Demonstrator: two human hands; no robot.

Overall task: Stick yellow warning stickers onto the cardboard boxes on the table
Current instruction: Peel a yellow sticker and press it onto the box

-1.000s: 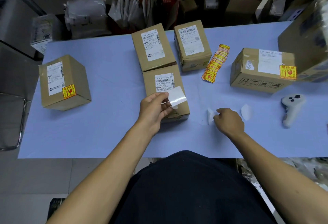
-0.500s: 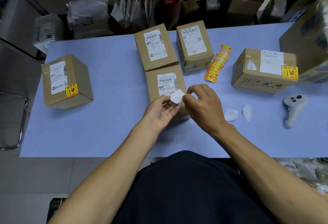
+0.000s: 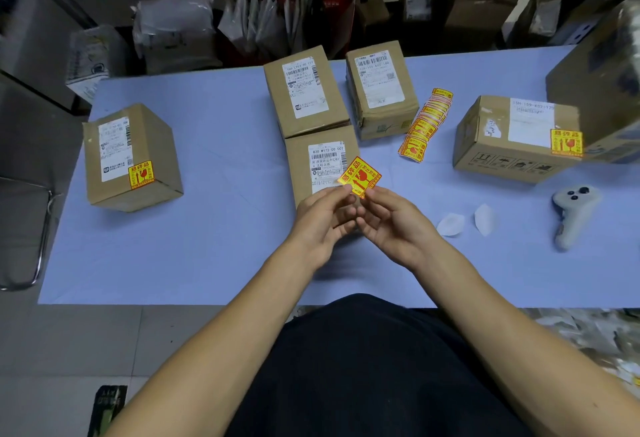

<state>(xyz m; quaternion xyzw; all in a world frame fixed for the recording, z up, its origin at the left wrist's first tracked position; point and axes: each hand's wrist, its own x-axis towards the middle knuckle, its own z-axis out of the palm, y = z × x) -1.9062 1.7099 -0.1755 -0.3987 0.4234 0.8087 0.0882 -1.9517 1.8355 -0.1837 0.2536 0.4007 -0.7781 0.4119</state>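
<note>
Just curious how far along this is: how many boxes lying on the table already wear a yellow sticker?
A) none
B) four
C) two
C: only the left box and the right box carry one; the sticker pinched by both hands is not yet stuck.

blue table (image 3: 214,249) — boxes (image 3: 131,156), sticker strip (image 3: 424,127), controller (image 3: 573,213)

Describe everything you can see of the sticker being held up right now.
The yellow sticker is a square of glossy-looking film with red print: characters along its edges and a glass symbol with an arrow. It is turned cornerwise, printed face to the camera, in front of the nearest box. The left hand and right hand pinch its lower corner.
</note>
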